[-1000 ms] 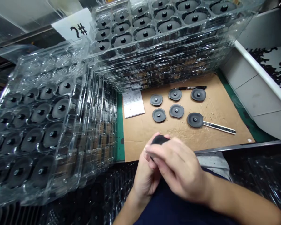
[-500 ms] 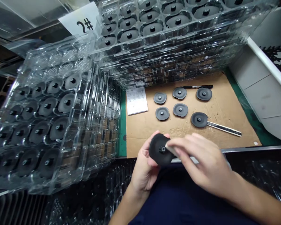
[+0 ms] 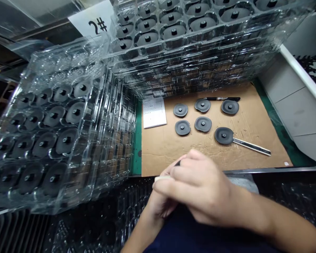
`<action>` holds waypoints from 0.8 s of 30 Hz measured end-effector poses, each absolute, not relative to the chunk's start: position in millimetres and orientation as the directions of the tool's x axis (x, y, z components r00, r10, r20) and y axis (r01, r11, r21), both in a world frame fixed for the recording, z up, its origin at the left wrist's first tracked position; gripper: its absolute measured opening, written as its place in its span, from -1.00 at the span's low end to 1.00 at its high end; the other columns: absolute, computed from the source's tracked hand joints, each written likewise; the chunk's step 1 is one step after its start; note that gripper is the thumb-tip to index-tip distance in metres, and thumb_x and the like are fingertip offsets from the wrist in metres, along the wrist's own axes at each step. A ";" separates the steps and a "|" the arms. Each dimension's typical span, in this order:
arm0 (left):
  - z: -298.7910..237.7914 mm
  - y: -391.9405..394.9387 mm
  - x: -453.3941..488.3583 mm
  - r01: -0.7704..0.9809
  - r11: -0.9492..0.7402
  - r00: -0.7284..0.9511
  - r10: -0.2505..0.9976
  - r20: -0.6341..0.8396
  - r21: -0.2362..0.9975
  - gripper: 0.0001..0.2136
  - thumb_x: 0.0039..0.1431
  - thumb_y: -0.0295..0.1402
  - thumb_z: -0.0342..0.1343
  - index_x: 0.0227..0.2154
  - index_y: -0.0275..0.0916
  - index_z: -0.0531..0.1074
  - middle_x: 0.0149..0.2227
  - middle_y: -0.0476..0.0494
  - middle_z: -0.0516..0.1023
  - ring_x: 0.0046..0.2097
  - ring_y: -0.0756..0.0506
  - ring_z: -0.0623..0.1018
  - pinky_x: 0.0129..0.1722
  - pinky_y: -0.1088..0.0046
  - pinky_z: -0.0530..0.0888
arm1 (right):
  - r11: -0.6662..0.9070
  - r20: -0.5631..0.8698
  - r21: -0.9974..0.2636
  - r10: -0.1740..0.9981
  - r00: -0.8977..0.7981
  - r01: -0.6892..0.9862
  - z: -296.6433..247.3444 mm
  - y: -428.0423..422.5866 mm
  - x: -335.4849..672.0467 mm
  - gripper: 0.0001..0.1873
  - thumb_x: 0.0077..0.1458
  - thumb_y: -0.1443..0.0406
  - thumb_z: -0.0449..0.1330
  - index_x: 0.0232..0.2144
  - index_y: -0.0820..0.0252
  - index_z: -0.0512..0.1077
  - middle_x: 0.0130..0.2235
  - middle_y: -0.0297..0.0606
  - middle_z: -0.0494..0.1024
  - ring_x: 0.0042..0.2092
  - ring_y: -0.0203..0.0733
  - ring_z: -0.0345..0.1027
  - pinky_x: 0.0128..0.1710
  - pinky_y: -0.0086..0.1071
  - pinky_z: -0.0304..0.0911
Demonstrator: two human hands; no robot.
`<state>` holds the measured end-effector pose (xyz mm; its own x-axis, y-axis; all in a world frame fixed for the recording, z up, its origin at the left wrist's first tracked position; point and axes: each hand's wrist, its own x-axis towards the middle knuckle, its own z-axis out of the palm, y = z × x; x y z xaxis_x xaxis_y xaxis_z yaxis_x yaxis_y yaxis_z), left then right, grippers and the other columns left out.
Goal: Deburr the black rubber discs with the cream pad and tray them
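My right hand (image 3: 200, 186) lies over my left hand (image 3: 158, 205), and the two are pressed close together above the near edge of the cardboard. A black rubber disc (image 3: 177, 163) sits in my left hand, nearly hidden, with only a dark sliver showing between my fingers. A pale pad (image 3: 162, 178) pokes out from my right fingertips against the disc. Several matching discs (image 3: 202, 124) lie on the cardboard sheet (image 3: 255, 123) beyond my hands, and one disc (image 3: 223, 135) rests on the end of a silver-handled knife (image 3: 251, 146).
Stacked clear plastic trays (image 3: 197, 63) filled with black discs rise behind the cardboard, and more (image 3: 68, 140) stand to the left. A black marker (image 3: 222, 99), a printed sheet (image 3: 154, 112), a green mat (image 3: 137, 140) and a "2#" card (image 3: 94, 24) are there too.
My right hand has moved left over my left hand and now covers the disc, whose stud face showed earlier. The view has shifted slightly; the discs on the cardboard have not moved.
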<state>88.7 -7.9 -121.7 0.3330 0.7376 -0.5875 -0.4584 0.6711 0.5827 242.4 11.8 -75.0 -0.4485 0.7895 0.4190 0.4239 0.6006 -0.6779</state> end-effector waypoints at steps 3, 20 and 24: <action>-117.0 -7.4 87.0 -0.473 0.714 0.433 0.699 -0.569 0.517 -0.55 -0.25 -0.10 0.34 -0.23 -0.17 0.52 -0.28 -0.03 0.57 -0.22 -0.19 0.58 -0.17 0.32 0.51 | 0.341 0.239 -0.835 0.932 -0.274 0.433 -92.9 22.8 257.0 -0.75 0.19 0.36 -0.01 -0.15 0.17 0.43 -0.22 -0.28 0.54 -0.21 -0.26 0.37 -0.20 -0.36 0.18; -116.5 -9.3 80.3 -0.504 0.737 0.535 0.675 -0.507 0.450 -0.57 -0.23 -0.12 0.35 -0.26 -0.22 0.51 -0.22 -0.11 0.56 -0.14 -0.19 0.55 -0.17 0.34 0.52 | 0.372 0.359 -0.738 0.923 -0.140 0.563 -89.4 -1.4 254.4 -0.74 0.17 0.35 0.06 -0.08 0.10 0.38 -0.20 -0.27 0.52 -0.27 -0.26 0.35 -0.31 -0.35 0.16; -124.4 -13.5 80.9 -0.491 0.691 0.458 0.722 -0.518 0.530 -0.71 -0.18 -0.14 0.33 -0.43 -0.22 0.51 -0.33 -0.04 0.54 -0.16 -0.11 0.52 -0.12 0.43 0.48 | 0.544 0.370 -0.661 0.836 -0.406 0.517 -78.3 4.7 237.4 -0.75 0.17 0.41 0.01 -0.16 0.17 0.42 -0.33 -0.29 0.52 -0.35 -0.29 0.29 -0.34 -0.32 0.05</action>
